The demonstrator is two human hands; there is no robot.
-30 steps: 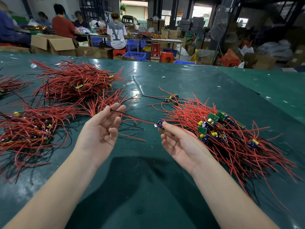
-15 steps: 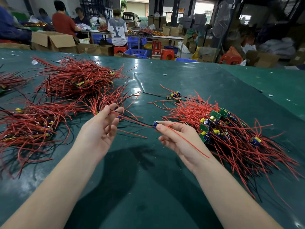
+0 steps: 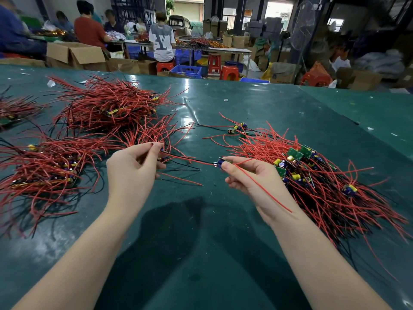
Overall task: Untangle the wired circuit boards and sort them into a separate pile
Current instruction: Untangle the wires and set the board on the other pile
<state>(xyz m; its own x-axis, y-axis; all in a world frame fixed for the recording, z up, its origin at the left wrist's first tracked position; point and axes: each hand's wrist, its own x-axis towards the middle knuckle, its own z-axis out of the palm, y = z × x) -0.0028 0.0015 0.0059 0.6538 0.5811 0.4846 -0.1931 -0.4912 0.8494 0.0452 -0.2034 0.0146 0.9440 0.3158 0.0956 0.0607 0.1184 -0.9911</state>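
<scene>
L hand [image 3: 131, 173] now pinches wire [image 3: 190, 161] (was open); R hand [image 3: 250, 177] keeps board [image 3: 221, 162].

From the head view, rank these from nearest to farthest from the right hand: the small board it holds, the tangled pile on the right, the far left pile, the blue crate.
1. The small board, pinched at the right hand fingertips.
2. The tangled pile, just right of that hand.
3. The far left pile, across the table.
4. The blue crate, on the floor beyond the table.
</scene>
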